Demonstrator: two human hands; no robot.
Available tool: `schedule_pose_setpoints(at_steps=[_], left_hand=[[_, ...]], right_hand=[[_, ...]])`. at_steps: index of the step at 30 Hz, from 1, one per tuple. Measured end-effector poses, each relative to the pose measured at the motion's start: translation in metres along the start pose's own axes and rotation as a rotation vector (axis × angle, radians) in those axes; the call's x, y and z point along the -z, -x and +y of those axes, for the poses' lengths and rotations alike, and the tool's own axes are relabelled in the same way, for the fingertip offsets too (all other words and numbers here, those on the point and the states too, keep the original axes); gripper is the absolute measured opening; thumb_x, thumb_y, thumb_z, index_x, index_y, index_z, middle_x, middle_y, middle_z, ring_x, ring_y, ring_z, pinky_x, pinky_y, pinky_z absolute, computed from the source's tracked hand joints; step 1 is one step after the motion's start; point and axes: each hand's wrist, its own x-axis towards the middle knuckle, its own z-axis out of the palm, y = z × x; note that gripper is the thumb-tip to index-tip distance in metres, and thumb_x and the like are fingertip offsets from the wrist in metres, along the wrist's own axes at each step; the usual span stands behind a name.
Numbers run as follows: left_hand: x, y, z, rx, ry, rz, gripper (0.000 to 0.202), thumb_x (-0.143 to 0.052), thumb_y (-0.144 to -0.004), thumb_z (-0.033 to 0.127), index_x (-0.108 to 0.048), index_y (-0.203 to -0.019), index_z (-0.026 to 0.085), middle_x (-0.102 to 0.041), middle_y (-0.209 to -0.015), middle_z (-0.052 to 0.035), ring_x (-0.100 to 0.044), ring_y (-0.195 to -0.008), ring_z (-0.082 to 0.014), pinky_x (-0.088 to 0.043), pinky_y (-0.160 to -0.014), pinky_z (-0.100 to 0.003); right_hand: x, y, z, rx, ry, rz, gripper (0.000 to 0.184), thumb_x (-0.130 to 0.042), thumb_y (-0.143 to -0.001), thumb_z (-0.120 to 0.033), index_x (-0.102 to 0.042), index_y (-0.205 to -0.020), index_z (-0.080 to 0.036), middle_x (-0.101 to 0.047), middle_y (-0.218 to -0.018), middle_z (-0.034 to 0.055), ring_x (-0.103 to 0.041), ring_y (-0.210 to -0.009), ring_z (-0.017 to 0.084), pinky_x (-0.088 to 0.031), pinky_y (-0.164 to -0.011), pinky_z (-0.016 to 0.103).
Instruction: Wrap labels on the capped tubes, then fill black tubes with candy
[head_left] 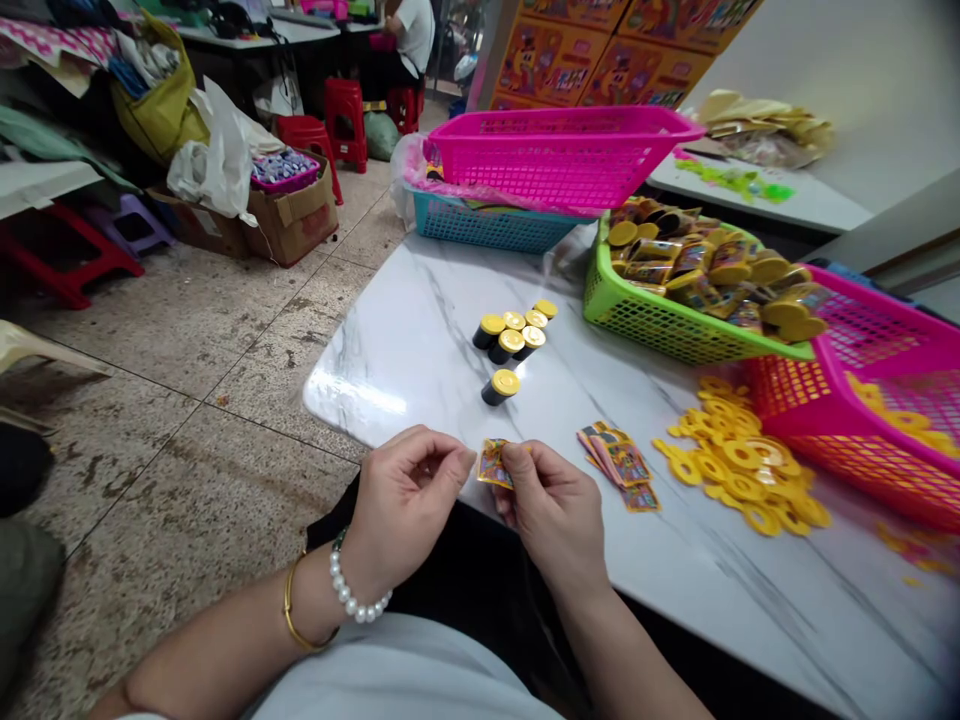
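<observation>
Left hand: the left hand [409, 500], with a pearl bracelet and a gold bangle at the wrist, is curled over the near edge of the white marble-patterned tabletop [420, 340].
Left fingers: thumb and forefinger [463, 462] are closed almost together, their tips meeting the left edge of the label.
Held thing: a small brightly printed paper label [495, 464] hangs between the two hands just above the tabletop's near edge, its long axis running left to right.
Right hand: the right hand [551, 510] pinches the label's right end between thumb and forefinger [519, 458]; the other fingers are folded under.
Relation: the label lies right of the left fingertips and left of the right ones; the right hand covers more of it.
Beyond: black cylinders with yellow caps [514, 335] stand towards the middle.
Right: a fanned stack of matching printed labels [619, 462] lies near the right hand, then a heap of yellow plastic rings [739, 470].
</observation>
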Motion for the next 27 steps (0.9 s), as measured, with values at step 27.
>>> schedule_pose_setpoints(at_steps=[27], left_hand=[[-0.004,0.009,-0.008,0.124,0.08,0.052,0.026,-0.074,-0.08,0.042,-0.07,-0.086,0.017,-0.069,-0.072,-0.0032,-0.056,-0.052,-0.01,-0.048,-0.049,-0.022]], right_hand=[[-0.005,0.003,0.012,0.251,0.155,0.056,0.034,-0.064,-0.09,-0.046,-0.068,-0.069,-0.019,-0.053,-0.05,-0.0034,-0.045,-0.045,0.01,-0.035,-0.043,0.022]])
